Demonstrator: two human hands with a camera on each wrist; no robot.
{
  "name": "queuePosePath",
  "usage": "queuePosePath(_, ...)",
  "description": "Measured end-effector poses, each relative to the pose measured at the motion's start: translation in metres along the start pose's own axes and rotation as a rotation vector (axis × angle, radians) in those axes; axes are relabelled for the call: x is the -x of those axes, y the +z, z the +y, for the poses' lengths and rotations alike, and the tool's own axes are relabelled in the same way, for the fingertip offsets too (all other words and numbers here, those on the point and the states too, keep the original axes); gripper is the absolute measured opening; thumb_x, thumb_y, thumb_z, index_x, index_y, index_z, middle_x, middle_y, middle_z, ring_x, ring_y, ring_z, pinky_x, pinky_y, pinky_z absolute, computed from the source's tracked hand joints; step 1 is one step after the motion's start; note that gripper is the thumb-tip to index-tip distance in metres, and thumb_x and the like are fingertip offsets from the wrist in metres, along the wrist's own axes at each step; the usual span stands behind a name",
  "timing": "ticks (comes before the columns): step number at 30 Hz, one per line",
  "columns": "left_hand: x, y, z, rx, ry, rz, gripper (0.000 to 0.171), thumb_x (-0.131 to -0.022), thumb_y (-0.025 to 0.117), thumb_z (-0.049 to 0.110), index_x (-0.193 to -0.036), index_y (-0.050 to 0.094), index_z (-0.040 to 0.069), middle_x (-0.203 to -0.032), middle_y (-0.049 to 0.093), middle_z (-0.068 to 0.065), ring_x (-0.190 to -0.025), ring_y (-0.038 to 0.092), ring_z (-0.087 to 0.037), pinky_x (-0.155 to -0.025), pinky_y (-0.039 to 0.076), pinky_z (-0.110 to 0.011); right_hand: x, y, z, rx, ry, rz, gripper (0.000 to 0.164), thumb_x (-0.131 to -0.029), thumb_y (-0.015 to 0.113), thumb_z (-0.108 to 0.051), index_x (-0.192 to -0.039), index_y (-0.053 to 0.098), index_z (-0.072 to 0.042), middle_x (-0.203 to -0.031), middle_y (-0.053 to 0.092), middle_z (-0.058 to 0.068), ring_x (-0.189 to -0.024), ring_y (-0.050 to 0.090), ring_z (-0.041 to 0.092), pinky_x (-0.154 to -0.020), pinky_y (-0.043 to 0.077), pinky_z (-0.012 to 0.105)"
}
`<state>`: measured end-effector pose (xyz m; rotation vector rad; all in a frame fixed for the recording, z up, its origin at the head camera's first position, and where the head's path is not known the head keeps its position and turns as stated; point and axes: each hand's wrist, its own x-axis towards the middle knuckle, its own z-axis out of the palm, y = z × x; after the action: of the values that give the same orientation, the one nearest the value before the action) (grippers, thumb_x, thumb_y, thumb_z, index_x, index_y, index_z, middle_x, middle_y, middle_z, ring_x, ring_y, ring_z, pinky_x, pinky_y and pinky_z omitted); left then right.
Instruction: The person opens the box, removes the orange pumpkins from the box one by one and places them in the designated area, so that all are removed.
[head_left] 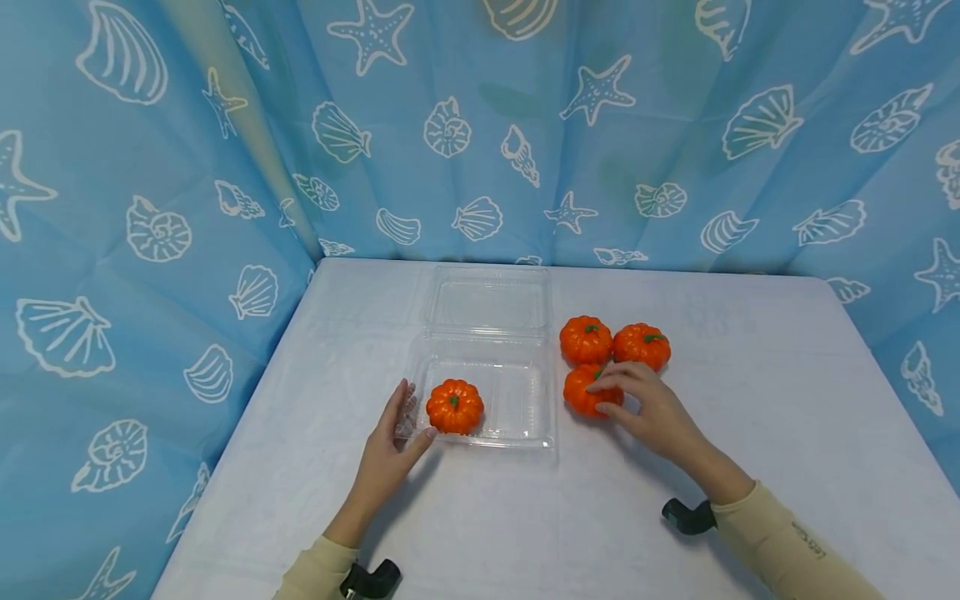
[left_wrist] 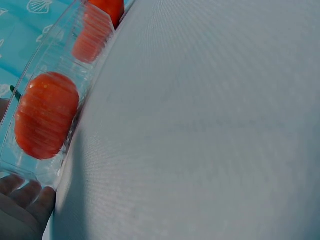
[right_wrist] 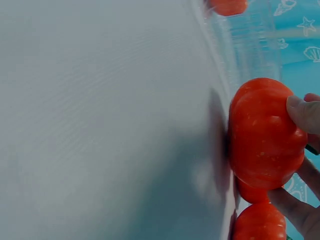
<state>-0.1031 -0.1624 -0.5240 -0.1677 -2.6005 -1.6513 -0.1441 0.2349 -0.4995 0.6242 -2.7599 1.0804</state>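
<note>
A clear plastic clamshell container (head_left: 513, 400) lies with its lid (head_left: 491, 302) folded back. Inside, at the front left, sits a small orange toy pumpkin (head_left: 454, 407) with a green stem. My left hand (head_left: 386, 458) holds the container's front left corner, thumb by the front rim and fingers along the left side. To the right of the container, my right hand (head_left: 648, 408) grips another toy pumpkin (head_left: 583, 390) between thumb and fingers. In the right wrist view this pumpkin (right_wrist: 265, 135) appears at or just above the table; contact is unclear.
Just behind the gripped pumpkin, two more toy pumpkins, one on the left (head_left: 585, 340) and one on the right (head_left: 643, 345), stand side by side. All rest on a white-covered table (head_left: 300, 400). A blue shell-patterned curtain (head_left: 420, 150) hangs behind and to the sides.
</note>
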Motion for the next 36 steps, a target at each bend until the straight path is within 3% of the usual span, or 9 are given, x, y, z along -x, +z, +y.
queuePosePath(12, 0.0012, -0.0005, -0.0006, -0.007, 0.008, 0.001, 0.086, -0.094, 0.074, 0.027, -0.162, 0.026, 0.011, -0.161, 0.039, -0.005, -0.147, 0.038, -0.027, -0.113, 0.039, -0.051, 0.0012, 0.0070, 0.0020, 0.023, -0.016, 0.026, 0.042, -0.082, 0.085, -0.006, -0.118, 0.072, -0.023, -0.125, 0.050, 0.003, -0.119, 0.047, 0.023, -0.096, 0.055, 0.052)
queuePosePath(24, 0.0007, -0.0003, -0.0010, 0.011, 0.019, -0.003, 0.086, -0.093, 0.075, 0.026, -0.162, 0.026, 0.010, -0.161, 0.039, -0.008, -0.147, 0.038, -0.028, -0.113, 0.038, -0.051, 0.0013, 0.0088, 0.0009, 0.020, -0.037, 0.031, 0.061, -0.081, 0.086, -0.007, -0.136, 0.061, -0.017, -0.136, 0.050, 0.008, -0.129, 0.044, 0.030, -0.100, 0.051, 0.059)
queuePosePath(36, 0.0004, -0.0005, -0.0022, 0.033, 0.010, -0.007, 0.087, -0.093, 0.075, 0.024, -0.162, 0.025, 0.012, -0.162, 0.038, -0.006, -0.148, 0.037, -0.027, -0.115, 0.037, -0.050, 0.0010, 0.0074, -0.0034, 0.002, -0.031, 0.017, 0.055, -0.082, 0.086, -0.011, -0.132, 0.065, -0.015, -0.136, 0.049, 0.007, -0.130, 0.042, 0.029, -0.103, 0.048, 0.059)
